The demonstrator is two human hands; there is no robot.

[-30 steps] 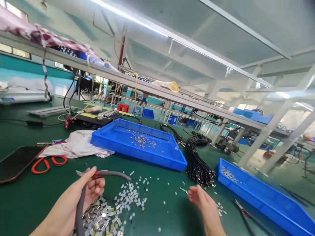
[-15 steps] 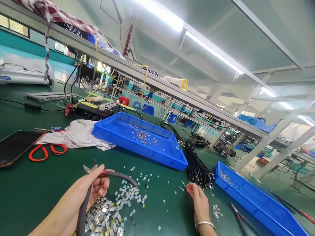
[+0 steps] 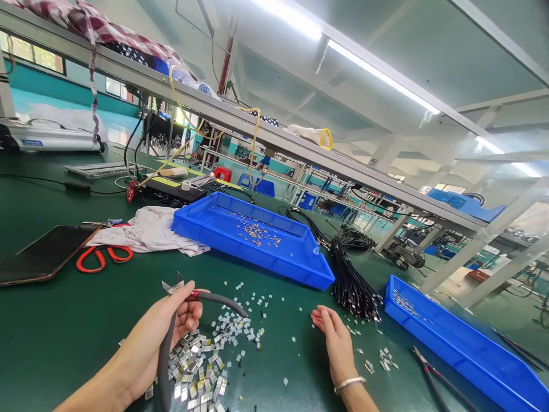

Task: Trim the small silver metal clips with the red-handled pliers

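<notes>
Right hand [image 3: 337,340] lower, likely on green bench [image 3: 64,320]

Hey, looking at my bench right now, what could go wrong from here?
1. Your left hand holds grey-handled cutting pliers with the tips exposed near your thumb; a slip might nick you.
2. Small silver metal clips lie loose on the green table mat, some scattered near your open right hand; a sweep may scatter them further.
3. The bundle of black cables lies just beyond that hand and may snag.
</notes>
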